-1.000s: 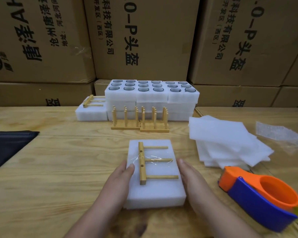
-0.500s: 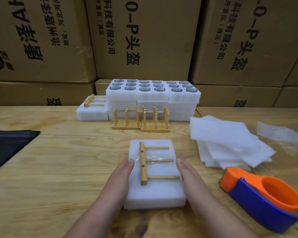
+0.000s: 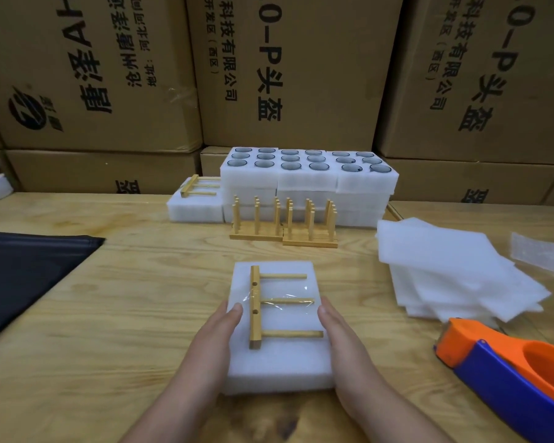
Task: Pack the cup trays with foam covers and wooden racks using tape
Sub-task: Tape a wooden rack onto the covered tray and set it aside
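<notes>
A white foam-covered cup tray (image 3: 279,362) lies on the wooden table before me. A wooden rack (image 3: 255,306) lies flat on its top, held down by a strip of clear tape (image 3: 282,301) across the middle peg. My left hand (image 3: 216,340) presses flat against the tray's left side, fingers straight. Along the right side my right hand (image 3: 343,343) presses the same way. An orange and blue tape dispenser (image 3: 506,369) sits at the right, untouched.
Stacked cup trays (image 3: 307,183) with open cups stand at the back, two upright wooden racks (image 3: 283,222) in front of them. A taped pack (image 3: 195,206) lies to their left. Loose foam covers (image 3: 454,270) pile at right. Black sheet (image 3: 23,276) at left. Cardboard boxes (image 3: 295,65) behind.
Both hands have slid slightly forward along the tray's sides. The tray and rack have stayed in place.
</notes>
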Demonstrator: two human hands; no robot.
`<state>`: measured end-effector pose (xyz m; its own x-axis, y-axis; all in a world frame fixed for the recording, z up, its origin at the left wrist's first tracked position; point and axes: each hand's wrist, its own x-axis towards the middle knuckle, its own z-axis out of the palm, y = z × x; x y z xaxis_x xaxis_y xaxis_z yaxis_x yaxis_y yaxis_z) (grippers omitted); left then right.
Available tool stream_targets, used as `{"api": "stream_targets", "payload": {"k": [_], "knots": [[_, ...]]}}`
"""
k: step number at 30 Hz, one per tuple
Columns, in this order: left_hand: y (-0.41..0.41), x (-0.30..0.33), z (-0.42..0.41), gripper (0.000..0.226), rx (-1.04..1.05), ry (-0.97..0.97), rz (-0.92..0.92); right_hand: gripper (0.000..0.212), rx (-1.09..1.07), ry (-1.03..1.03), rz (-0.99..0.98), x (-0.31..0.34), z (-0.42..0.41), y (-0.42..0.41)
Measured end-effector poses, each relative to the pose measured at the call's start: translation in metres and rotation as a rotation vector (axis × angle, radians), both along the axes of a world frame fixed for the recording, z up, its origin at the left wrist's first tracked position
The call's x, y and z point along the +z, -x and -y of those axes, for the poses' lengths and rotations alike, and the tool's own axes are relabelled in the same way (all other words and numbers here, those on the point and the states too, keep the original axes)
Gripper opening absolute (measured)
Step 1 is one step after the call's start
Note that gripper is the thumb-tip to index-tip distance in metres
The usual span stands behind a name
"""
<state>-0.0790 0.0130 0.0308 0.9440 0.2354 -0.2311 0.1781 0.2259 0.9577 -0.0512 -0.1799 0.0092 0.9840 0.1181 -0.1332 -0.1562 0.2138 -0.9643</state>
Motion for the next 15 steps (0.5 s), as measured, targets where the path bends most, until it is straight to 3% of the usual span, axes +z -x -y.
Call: {"api": "stream_targets", "payload": {"k": [4, 7, 9, 12, 15], "knots": [[0.013, 0.001, -0.045, 0.072, 0.14, 0.024, -0.058, 0.029, 0.135, 0.076, 0.043, 0.005, -0.05, 0.001], [0.019, 0.009, -0.067, 0.057, 0.26, -0.041, 0.004, 0.036, 0.194, 0.081, 0.076, 0.007, -0.08, -0.001], [0.025, 0.015, -0.075, 0.044, 0.394, -0.22, 0.088, 0.049, 0.24, 0.091, 0.082, 0.008, -0.094, -0.003], [0.036, 0.026, -0.071, 0.049, 0.483, -0.548, 0.197, 0.058, 0.298, 0.193, 0.116, 0.01, -0.097, -0.008], [0.049, 0.034, -0.045, 0.053, 0.272, -1.011, 0.362, 0.064, 0.195, 0.52, 0.28, 0.016, -0.071, -0.022]]}}
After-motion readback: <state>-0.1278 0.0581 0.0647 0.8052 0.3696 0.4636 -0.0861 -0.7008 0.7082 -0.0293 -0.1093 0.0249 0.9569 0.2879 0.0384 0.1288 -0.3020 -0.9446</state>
